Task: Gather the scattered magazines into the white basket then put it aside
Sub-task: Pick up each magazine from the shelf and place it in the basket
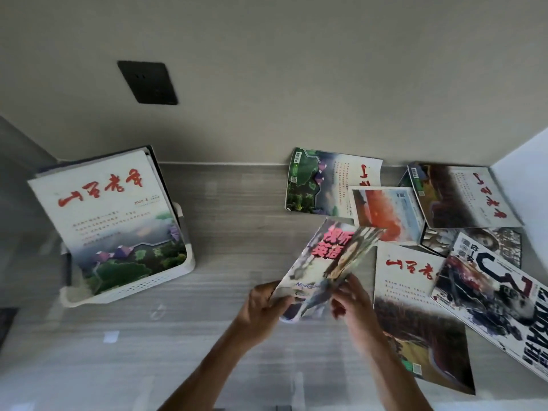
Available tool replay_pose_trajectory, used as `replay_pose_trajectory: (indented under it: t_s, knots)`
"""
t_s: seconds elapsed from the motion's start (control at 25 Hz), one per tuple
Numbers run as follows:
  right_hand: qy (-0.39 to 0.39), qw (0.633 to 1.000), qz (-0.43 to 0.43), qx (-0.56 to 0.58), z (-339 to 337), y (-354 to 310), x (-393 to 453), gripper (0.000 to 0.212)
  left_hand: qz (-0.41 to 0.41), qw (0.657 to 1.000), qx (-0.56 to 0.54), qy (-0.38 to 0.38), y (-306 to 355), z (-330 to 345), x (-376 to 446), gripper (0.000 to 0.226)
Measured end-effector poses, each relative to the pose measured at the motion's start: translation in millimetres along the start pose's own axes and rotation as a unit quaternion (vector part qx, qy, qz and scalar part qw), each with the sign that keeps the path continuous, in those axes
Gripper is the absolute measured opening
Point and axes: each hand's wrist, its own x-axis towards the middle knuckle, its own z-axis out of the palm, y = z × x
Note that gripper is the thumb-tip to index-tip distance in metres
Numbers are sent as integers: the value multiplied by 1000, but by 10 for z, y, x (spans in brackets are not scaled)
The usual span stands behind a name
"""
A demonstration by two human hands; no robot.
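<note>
Both hands hold one magazine with pink characters (329, 256) above the grey table (231, 232), in the middle of the view. The left hand (264, 304) grips its lower left corner: the fingers are curled around the edge, and the thumb seems to lie on the cover, though the motion blur makes this hard to tell. The right hand (353, 304) pinches the lower right edge, with the fingers bent and close together; the cover bends a little between the two hands. The magazine is tilted, with its top edge pointing away from the person and to the right, and this top edge overlaps the view of the red-orange magazine (385, 212) lying behind it.

The white basket (142, 286) stands at the left of the table, well apart from the hands. A magazine with red calligraphy (103, 203) stands in it, leaning back, and more magazines are behind this one.

At the right, the other magazines lie scattered and partly on top of each other: a green landscape magazine (320, 179) near the wall, a dark-covered magazine (462, 197) in the corner, a magazine with a field photo (415, 315) just beside the right hand, and a black-and-white magazine (504, 304) overlapping its right edge. A dark wall socket (147, 82) is on the wall above the basket.
</note>
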Motion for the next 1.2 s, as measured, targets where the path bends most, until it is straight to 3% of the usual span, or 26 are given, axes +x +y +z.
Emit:
replay_pose_trajectory:
  t_s: [0.08, 0.2, 0.28, 0.4, 0.64, 0.72, 0.84, 0.96, 1.04, 1.12, 1.2]
  knots:
    - [-38, 998, -48, -6, 143, -194, 77, 12, 35, 993, 55, 101, 2, -237, -76, 33]
    - [-51, 984, -118, -122, 456, -214, 26, 8, 7, 949, 119, 293, -83, -474, -246, 23]
    - [-26, 971, -134, -198, 658, -143, -37, 18, -38, 943, 129, 304, -103, -568, -327, 19]
    - [-14, 972, -132, -192, 956, -322, -136, 24, -35, 932, 130, 337, 40, -784, -425, 18]
    - [-139, 957, -243, -77, 2304, -1150, -123, 13, 66, 835, 156, 523, 569, -2211, -652, 16]
    - [-146, 958, -229, -90, 2856, -1181, -53, 11, 57, 822, 185, 536, 537, -2609, -698, 17]
    - [-132, 966, -168, -144, 3405, -962, 109, 11, -41, 810, 219, 543, 187, -2929, -671, 14]
    - [-111, 956, -127, -239, 3615, -728, 309, 19, -125, 829, 207, 505, -149, -3142, -592, 13]
    - [-109, 952, -103, -265, 3577, -671, 324, 15, -166, 826, 216, 494, -218, -3134, -565, 24]
    - [-105, 953, -112, -262, 3407, -636, 220, 17, -153, 824, 238, 491, -262, -2989, -560, 49]
    - [-82, 963, -87, -243, 2919, -530, 65, 23, -75, 853, 221, 468, -203, -2581, -538, 59]
